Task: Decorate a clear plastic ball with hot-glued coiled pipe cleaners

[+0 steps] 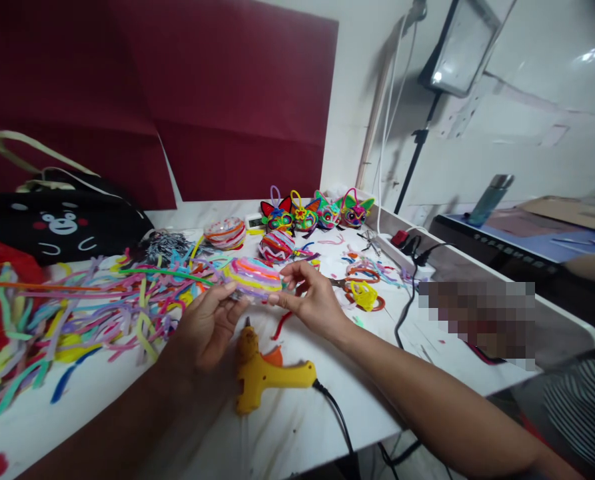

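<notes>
Between my two hands, above the white table, is a rounded clear piece striped with pink, orange, yellow and purple pipe cleaners (pixel 252 277). My left hand (pixel 212 323) pinches its left end with thumb and fingers. At its right end, my right hand (pixel 310 300) grips the edge between thumb and fingertips. Just below lies a yellow glue gun (pixel 262 373) on its side, its nozzle pointing away from me and a black cord at its handle. Behind the held piece rest a red striped ball (pixel 276 246) and another striped ball (pixel 225 233).
Loose pipe cleaners (pixel 142 293) heap across the left, before a black bag (pixel 57 223). Several finished cat-faced ornaments (pixel 304 215) stand at the back. Orange-handled scissors (pixel 364 300) lie to the right, near a white power strip (pixel 404 257). A person's striped clothing (pixel 584 407) shows at far right.
</notes>
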Tool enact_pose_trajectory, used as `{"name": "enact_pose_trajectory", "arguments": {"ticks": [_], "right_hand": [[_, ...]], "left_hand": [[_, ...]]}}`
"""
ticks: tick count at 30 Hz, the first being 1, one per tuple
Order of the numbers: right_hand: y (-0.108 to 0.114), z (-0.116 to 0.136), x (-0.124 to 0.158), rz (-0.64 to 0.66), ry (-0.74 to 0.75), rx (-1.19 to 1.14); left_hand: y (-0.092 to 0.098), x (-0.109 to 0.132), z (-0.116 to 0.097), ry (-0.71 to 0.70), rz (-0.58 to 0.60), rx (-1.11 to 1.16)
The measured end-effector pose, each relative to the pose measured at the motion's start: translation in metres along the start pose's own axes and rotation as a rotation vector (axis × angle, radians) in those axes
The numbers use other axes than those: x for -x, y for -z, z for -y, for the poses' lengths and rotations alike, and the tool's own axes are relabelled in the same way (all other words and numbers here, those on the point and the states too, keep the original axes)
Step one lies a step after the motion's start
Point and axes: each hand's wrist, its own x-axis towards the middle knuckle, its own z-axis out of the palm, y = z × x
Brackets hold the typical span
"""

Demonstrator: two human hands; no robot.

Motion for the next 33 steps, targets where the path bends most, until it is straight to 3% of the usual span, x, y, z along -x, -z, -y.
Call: {"name": "enact_pose_trajectory", "arguments": {"ticks": [10, 15, 21, 27, 33], "right_hand": [[-0.003, -0.001, -0.002, 0.239, -0.062, -0.374], [-0.004, -0.001, -0.001, 0.165, -0.035, -0.329], [-0.006, -0.001, 0.001, 0.114, 0.008, -0.312], [-0.009, -0.004, 0.001, 0.074, -0.035, -0.235], [-0.012, -0.006, 0.002, 0.049, -0.036, -0.210]], "left_hand": [[-0.006, 0.006, -0.007, 0.122, 0.048, 0.078], [-0.007, 0.006, -0.006, 0.127, 0.064, 0.087], [-0.004, 0.005, -0.002, 0.036, 0.101, 0.067], [-0.002, 0.007, 0.005, -0.057, 0.180, -0.023], [0.000, 0.009, 0.008, -0.059, 0.218, -0.088]]}}
